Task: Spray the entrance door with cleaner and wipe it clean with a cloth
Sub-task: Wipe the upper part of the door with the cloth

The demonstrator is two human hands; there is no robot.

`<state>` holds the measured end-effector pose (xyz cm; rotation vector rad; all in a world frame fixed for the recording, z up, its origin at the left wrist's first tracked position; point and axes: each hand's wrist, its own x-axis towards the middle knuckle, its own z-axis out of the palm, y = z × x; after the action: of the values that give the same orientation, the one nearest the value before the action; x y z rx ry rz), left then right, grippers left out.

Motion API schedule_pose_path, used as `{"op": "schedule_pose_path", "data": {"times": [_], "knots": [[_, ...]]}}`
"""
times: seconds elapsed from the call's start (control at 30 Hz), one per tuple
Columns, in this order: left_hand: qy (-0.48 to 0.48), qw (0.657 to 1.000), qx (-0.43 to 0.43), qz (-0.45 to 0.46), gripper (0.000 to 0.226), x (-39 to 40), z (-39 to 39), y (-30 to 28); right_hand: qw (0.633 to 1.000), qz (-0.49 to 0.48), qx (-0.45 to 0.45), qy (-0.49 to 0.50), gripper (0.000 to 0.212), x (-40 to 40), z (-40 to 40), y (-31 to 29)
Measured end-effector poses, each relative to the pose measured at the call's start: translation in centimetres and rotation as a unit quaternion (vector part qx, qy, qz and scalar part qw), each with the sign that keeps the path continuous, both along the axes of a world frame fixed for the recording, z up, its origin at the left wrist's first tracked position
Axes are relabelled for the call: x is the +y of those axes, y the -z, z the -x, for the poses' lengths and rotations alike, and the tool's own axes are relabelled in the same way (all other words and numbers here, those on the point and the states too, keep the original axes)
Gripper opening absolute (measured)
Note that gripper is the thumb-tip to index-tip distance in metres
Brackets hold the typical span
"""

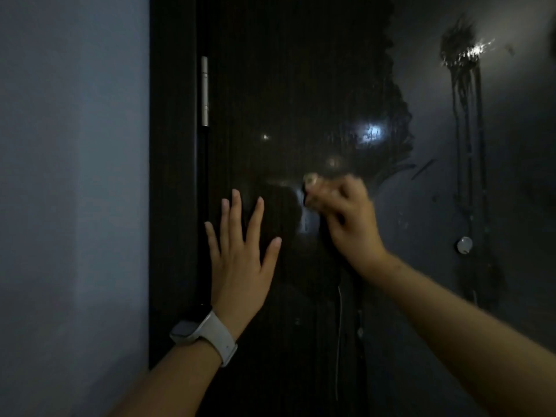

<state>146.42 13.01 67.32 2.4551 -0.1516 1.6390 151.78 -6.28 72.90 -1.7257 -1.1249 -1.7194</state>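
Observation:
The dark entrance door (270, 85) fills the middle and right of the head view. Its left part looks wet and darker; the right part is dull and hazy, with a spray patch and drip lines (464, 94) running down. My left hand (240, 254) lies flat on the door near the hinge side, fingers spread, a white watch on the wrist. My right hand (346, 218) is blurred and pressed to the door at mid height, fingers closed on a small pale cloth (313, 183) that barely shows at the fingertips. No spray bottle is in view.
A grey-blue wall (72, 176) stands at the left, meeting the dark door frame. A silver hinge (205, 91) sits on the door's left edge. A small round silver fitting (464, 245) is on the right part of the door. The light is dim.

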Motion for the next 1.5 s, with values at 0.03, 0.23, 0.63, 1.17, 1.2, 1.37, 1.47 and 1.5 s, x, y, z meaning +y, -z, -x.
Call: {"op": "schedule_pose_path", "data": {"times": [0.03, 0.23, 0.63, 1.17, 1.2, 1.37, 1.47, 1.5], "knots": [[-0.002, 1.000, 0.006, 0.002, 0.070, -0.3, -0.4, 0.4, 0.999, 0.047, 0.007, 0.000, 0.036, -0.4, 0.1, 2.4], [-0.045, 0.999, -0.004, 0.005, 0.071, -0.9, -1.2, 1.0, 0.979, 0.201, -0.028, 0.016, 0.031, -5.5, 0.0, 2.5], [-0.060, 0.998, -0.011, -0.001, 0.078, -0.8, -1.5, 1.3, 0.998, 0.064, 0.000, 0.006, 0.034, -9.1, -2.2, 4.2], [0.004, 1.000, 0.001, -0.016, 0.072, -1.6, 0.1, 4.6, 1.000, 0.013, 0.021, 0.002, 0.040, -6.6, -1.6, 8.2], [0.011, 1.000, 0.003, -0.013, 0.070, -2.0, 0.3, 6.0, 0.999, 0.045, 0.030, 0.002, 0.041, -6.2, -1.4, 11.0], [0.020, 0.998, 0.063, 0.007, 0.072, -2.4, 0.3, 11.7, 0.991, 0.079, 0.100, 0.034, 0.052, -5.1, 0.3, 19.8], [0.008, 0.998, 0.066, -0.006, 0.074, -1.9, -0.1, 12.3, 0.994, 0.029, 0.093, 0.044, 0.043, -3.9, 1.1, 17.2], [0.005, 0.998, 0.062, -0.010, 0.074, -1.9, -0.1, 12.2, 0.995, -0.002, 0.089, 0.049, 0.040, -3.4, 1.2, 15.6]]}}
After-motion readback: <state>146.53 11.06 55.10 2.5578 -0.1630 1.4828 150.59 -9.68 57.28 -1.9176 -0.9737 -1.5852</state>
